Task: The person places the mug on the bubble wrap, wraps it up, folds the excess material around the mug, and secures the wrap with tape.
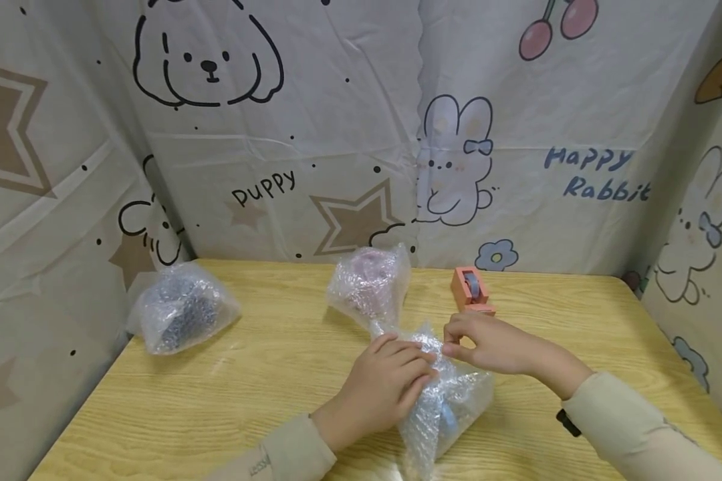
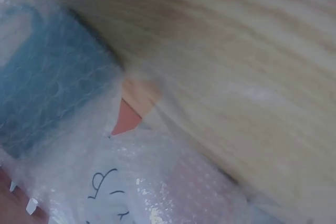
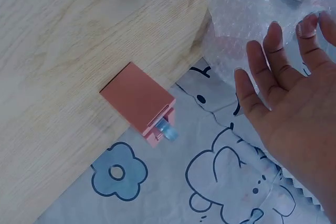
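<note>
A bubble-wrapped package [image 1: 421, 414] with a light blue item [image 2: 58, 72] inside lies on the table in front of me. My left hand [image 1: 382, 384] rests across its upper left side, fingers laid over the folded wrap. At the package's upper edge, the thumb and index finger of my right hand [image 1: 499, 344] come together and pinch at the bubble wrap; the other fingers are loosely bent in the right wrist view. Just beyond that hand is an orange tape dispenser [image 1: 470, 290] with a roll of tape in it.
A second wrapped bundle [image 1: 370, 284], pinkish inside, stands at the back, its twisted end reaching toward the package. A third bundle [image 1: 183, 307] with a dark item sits at the table's left edge. Printed cloth [image 1: 337, 133] hangs behind and at both sides of the wooden table [image 1: 265, 374].
</note>
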A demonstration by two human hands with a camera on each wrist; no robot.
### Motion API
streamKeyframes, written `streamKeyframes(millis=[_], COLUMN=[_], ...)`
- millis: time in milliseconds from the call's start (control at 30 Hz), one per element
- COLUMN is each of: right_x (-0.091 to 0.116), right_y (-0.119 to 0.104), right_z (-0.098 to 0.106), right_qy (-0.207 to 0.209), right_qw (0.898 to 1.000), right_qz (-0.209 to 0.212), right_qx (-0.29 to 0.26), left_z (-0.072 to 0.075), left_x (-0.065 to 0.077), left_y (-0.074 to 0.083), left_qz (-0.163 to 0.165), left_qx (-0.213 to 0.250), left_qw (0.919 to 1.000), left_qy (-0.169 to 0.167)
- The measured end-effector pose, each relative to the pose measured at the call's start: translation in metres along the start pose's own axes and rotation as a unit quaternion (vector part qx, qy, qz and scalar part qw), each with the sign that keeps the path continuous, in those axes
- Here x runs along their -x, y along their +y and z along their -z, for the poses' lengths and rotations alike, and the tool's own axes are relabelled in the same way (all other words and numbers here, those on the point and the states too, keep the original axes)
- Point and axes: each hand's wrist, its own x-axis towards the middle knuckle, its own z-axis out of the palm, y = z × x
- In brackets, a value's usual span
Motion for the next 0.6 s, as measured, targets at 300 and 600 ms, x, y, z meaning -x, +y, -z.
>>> streamKeyframes(millis=[300,600], right_x=[-0.006,-0.012], right_y=[-0.001,0.016], right_z=[0.000,-0.002], right_qy=[0.005,-0.085], right_qw=[0.999,0.978], right_qz=[-0.021,-0.130], right_qx=[0.037,-0.142], left_z=[-0.005,-0.005], left_x=[0.001,0.002], left_y=[-0.003,-0.003], left_qz=[-0.014,-0.006], left_qx=[-0.013,0.015], left_qw=[0.9998,0.9998], left_qy=[0.011,0.011])
